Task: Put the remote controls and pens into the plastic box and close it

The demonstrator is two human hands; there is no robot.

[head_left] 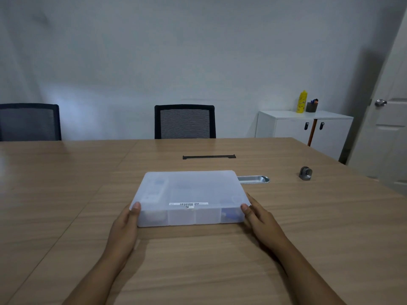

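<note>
The plastic box [189,194] was seen lying flat on the wooden table [308,227], its translucent lid down over the base, with a barcode label [188,204] stuck along the near edge of the lid. Through the frosted lid a white remote control [155,190] was made out in the left part of the box, lying lengthwise, and something blue [230,215] was dimly seen in the near right compartment; what it was could not be told. The box was gripped at its two near corners. The left hand [125,225] was placed against the near left corner, its thumb [136,206] pressed on top of the lid and the remaining fingers hidden along the side of the box. The right hand [256,216] was placed against the near right corner in the same way, thumb [245,208] laid on the lid and fingers stretched along the right side wall. Just beyond the far right corner of the box a metal cable grommet [254,179] was set into the table, and farther back a black slot cover [208,156] was seen. A small grey object [305,173] stood well apart to the right. Two mesh-backed chairs [184,122] were drawn up at the far side, and a yellow bottle [301,101] stood on a white cabinet [286,126] by the door.
</note>
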